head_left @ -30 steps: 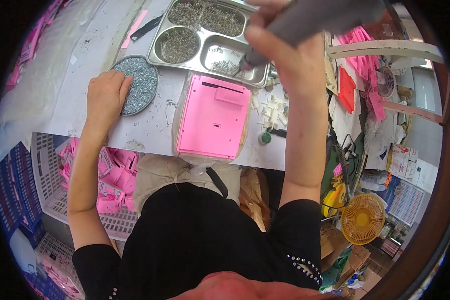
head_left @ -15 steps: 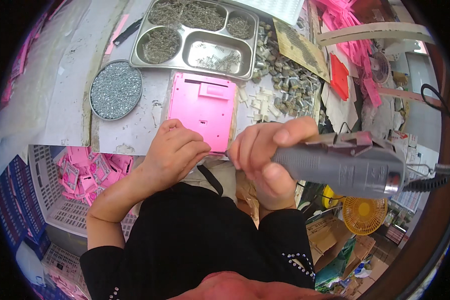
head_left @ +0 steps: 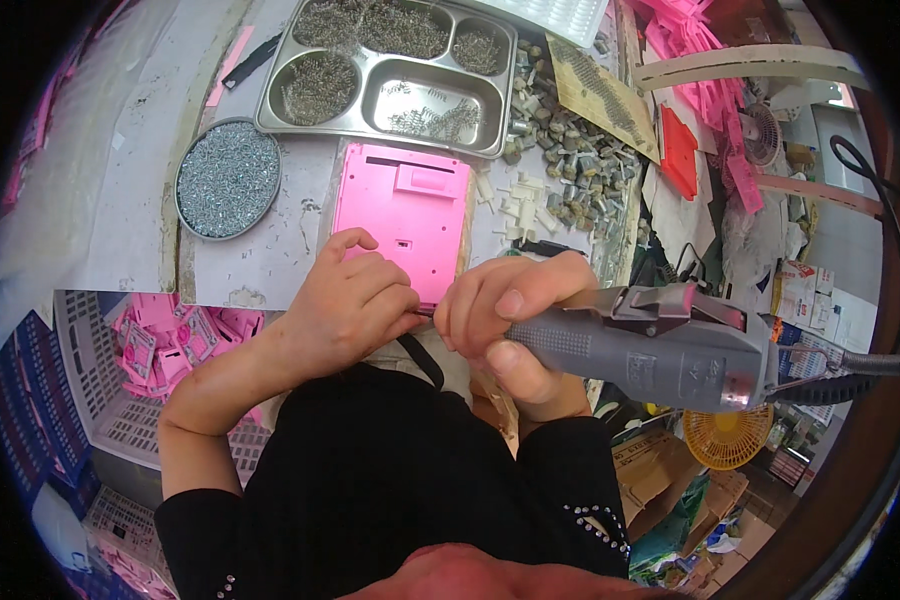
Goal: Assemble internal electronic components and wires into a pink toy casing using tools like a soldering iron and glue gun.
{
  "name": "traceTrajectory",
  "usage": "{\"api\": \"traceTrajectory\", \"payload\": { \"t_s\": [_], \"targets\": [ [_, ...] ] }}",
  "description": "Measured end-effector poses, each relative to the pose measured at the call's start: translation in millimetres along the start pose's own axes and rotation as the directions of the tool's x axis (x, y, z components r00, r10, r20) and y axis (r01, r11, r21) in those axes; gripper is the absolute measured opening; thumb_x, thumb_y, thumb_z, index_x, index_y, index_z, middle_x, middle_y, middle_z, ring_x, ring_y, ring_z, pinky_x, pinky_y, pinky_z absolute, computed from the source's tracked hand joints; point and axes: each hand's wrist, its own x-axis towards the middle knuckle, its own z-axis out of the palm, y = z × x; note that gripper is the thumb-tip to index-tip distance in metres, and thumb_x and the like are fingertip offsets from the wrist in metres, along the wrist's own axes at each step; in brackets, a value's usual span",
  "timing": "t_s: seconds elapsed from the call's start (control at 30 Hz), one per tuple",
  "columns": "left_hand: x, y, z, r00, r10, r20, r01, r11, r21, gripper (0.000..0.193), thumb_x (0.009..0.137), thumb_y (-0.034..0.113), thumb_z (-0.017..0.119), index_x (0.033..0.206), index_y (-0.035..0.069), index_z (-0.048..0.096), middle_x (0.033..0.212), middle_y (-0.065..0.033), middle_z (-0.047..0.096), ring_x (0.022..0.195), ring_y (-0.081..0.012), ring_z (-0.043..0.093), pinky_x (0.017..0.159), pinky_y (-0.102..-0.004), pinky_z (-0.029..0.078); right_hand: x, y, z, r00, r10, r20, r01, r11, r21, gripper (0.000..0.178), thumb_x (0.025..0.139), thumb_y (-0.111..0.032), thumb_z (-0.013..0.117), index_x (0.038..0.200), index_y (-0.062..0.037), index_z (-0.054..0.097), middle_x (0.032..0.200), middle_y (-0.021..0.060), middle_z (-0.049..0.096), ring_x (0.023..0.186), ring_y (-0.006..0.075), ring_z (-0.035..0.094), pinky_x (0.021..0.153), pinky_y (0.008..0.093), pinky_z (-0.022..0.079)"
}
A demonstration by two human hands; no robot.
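A pink rectangular plastic case (head_left: 425, 235) lies on the table in front of me, with a raised block and a small square hole on its face. Fingers curled and pressed together, my left hand (head_left: 355, 305) is at the case's near edge; what it pinches is too small to make out. My right hand (head_left: 515, 305) is wrapped round a grey electric screwdriver (head_left: 650, 355) held nearly level. The driver's front end is hidden by my fingers and points at my left fingertips. Left of the case stands a round dish (head_left: 179, 195) full of small silvery screws.
Beyond the case is a metal compartment tray (head_left: 370, 128) with small springs. Metal-and-white parts (head_left: 580, 180) are heaped at the right, beside a red piece (head_left: 678, 152). A grey crate (head_left: 120, 425) of pink parts stands at lower left. A yellow fan (head_left: 727, 435) is at lower right.
My right hand has brought the screwdriver left, closer to my left fingertips, and its rear end has dropped. My left hand has shifted slightly, its index finger lifting a little.
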Motion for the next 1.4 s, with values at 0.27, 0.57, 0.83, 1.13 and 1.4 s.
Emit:
{"api": "traceTrajectory", "payload": {
  "t_s": [0.27,0.57,0.83,1.13,1.4],
  "targets": [
    [9,-21,0,0.996,-0.066,-0.054,0.065,0.998,-0.026,0.021,0.082,0.017,0.081,0.084,0.008,0.063,0.081,-0.0026,0.062,0.077,-0.0234,0.062,0.08,-0.0394,0.047,-31,1,-15,0.992,0.01,-0.13,-0.027,0.991,-0.13,0.033,0.093,-0.008,0.071,0.112,-0.0106,0.045,0.067,0.0053,0.054,0.056,0.0176,0.053,0.057,0.0367,0.05],
    [5,-26,18,0.997,-0.075,-0.019,0.073,0.992,-0.103,0.026,0.084,0.017,0.08,0.079,0.003,0.059,0.106,-0.0121,0.069,0.104,-0.0311,0.066,0.098,-0.0478,0.051,-47,27,-28,0.999,-0.021,-0.041,0.01,0.966,-0.258,0.025,0.091,-0.002,0.069,0.101,-0.009,0.047,0.065,0.0077,0.055,0.056,0.0204,0.055,0.058,0.0392,0.053],
    [-11,-36,16,0.991,-0.103,0.087,0.111,0.988,-0.105,0.021,0.085,0.014,0.078,0.082,0.001,0.063,0.121,-0.0122,0.072,0.12,-0.0323,0.066,0.11,-0.0512,0.048,-30,35,-39,0.973,-0.056,0.222,0.127,0.938,-0.322,0.022,0.087,-0.001,0.07,0.084,-0.0075,0.05,0.057,0.0072,0.055,0.05,0.0248,0.056,0.053,0.039,0.053],
    [-12,-37,19,0.993,-0.099,0.064,0.106,0.987,-0.124,0.016,0.085,0.013,0.077,0.09,0.001,0.069,0.121,-0.0111,0.072,0.12,-0.0318,0.066,0.109,-0.0515,0.049,1,37,-41,0.956,-0.154,0.249,0.228,0.926,-0.302,0.023,0.087,0.004,0.066,0.087,-0.0065,0.046,0.059,0.0074,0.054,0.047,0.0226,0.053,0.049,0.0356,0.05],
    [-14,-36,18,0.992,-0.105,0.065,0.113,0.983,-0.144,0.019,0.083,0.013,0.079,0.093,0.001,0.068,0.122,-0.0108,0.071,0.121,-0.0311,0.066,0.108,-0.0509,0.05,5,49,-45,0.963,-0.075,0.257,0.152,0.944,-0.294,0.024,0.086,0.001,0.069,0.084,-0.0071,0.047,0.057,0.0067,0.054,0.045,0.0225,0.054,0.048,0.0356,0.051]
  ]
}}
